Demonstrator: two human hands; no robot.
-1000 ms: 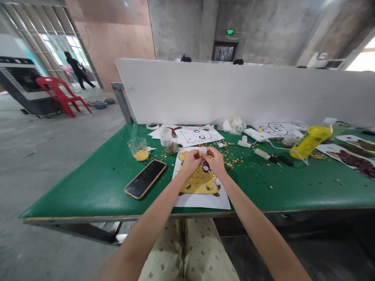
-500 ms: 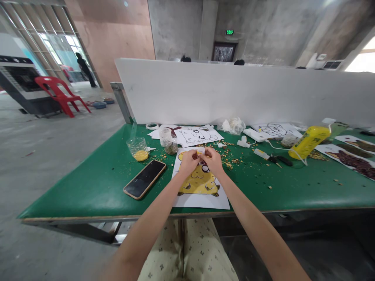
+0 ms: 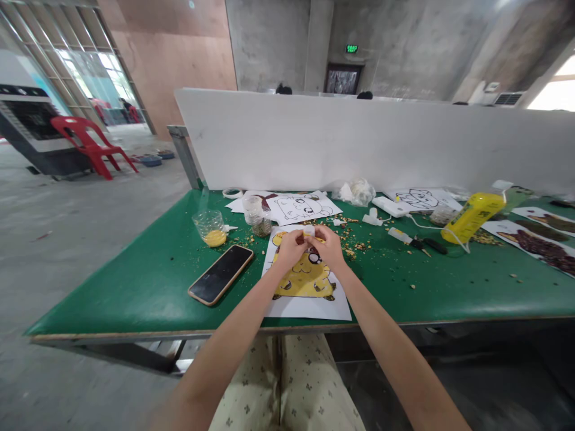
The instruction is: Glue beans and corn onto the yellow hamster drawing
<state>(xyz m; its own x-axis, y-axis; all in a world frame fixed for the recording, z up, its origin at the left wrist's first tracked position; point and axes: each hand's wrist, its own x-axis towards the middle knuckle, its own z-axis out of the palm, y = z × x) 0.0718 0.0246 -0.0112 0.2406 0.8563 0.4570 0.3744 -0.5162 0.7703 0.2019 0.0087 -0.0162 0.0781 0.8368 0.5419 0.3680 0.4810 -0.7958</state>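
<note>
Grip: left hand [image 3: 290, 248] and right hand [image 3: 327, 246] are meeting at the fingertips, both pinching a small white piece [image 3: 309, 230]; its lower part is hiding behind the fingers. This piece is sitting over the top of the picture [image 3: 305, 282], which is lying flat on the green desk [image 3: 126, 281] near its front edge. Appearance of picture: a yellow animal is filling most of the white paper, its black outline showing a curved mouth and one large dark eye with white in it; brown patches are marking the lower corners. Hands are covering part of the head. Phone [image 3: 221, 275] is lying just left of the paper; loose bits [image 3: 357, 246] are scattering across the desk to the right.
</note>
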